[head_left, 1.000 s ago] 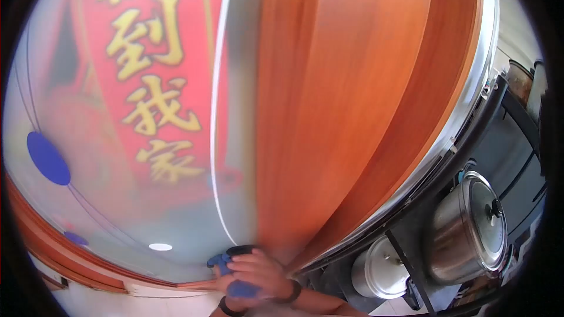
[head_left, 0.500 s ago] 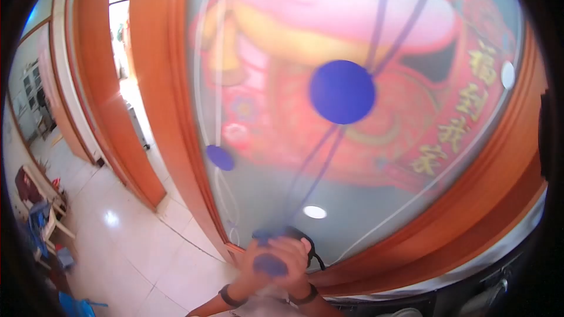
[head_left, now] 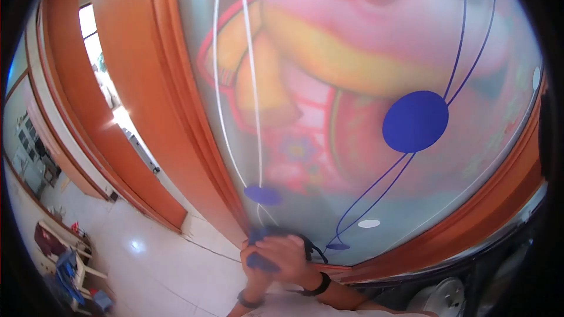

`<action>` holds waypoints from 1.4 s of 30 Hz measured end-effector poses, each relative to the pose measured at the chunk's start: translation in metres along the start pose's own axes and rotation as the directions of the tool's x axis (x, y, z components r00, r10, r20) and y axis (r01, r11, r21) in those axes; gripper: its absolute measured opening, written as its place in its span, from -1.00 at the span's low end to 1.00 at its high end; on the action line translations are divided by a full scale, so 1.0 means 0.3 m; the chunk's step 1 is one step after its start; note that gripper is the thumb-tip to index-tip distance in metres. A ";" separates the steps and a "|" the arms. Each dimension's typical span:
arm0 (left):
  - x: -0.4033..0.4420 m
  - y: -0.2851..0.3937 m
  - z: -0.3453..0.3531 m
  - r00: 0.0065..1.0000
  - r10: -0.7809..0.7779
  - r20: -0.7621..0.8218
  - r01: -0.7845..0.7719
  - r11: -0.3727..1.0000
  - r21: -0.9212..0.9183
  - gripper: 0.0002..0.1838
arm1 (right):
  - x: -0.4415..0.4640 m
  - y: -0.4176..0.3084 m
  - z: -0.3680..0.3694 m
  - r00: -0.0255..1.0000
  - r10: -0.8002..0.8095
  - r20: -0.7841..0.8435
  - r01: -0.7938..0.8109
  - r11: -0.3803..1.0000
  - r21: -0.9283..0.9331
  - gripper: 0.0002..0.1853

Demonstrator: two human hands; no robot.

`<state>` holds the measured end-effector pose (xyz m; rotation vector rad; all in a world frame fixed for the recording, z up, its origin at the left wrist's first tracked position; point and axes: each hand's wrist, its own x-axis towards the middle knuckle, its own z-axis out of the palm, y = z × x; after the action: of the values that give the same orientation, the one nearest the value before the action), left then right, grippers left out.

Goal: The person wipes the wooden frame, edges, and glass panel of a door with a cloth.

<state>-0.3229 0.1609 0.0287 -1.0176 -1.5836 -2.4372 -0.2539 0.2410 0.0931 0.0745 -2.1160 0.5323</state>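
Low in the head view, my two hands meet in front of a glass door panel. My left hand is closed around a blue rounded piece, whose exact kind is blurred. My right hand lies across the same piece with its fingers bent over it. More blue shows above the fingers. A white cord with a small blue disc hangs just above my hands; its lower end passes behind them. To the right a large blue disc hangs on blue cords, with a smaller blue disc at their bottom.
A colourful poster shows through the panel. Orange-brown wooden frames border it, with a narrow opening at left. A chair with clothes stands on the tiled floor. Dark items and a metal lid are at lower right.
The view has turned, so the poster and large disc sit further right. My joined hands, still on the blue piece, are now below the white cord instead of the blue one.
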 end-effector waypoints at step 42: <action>-0.154 -0.172 0.206 0.621 0.312 0.719 -0.418 0.908 -0.032 -0.47 | -0.505 0.109 -0.296 0.941 0.292 -0.171 -0.336 0.868 -0.365 -0.37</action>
<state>-0.2767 0.2231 -0.0220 -2.1899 -1.4361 -1.6848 -0.1061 0.2838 0.0024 -0.5270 -2.0947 0.2822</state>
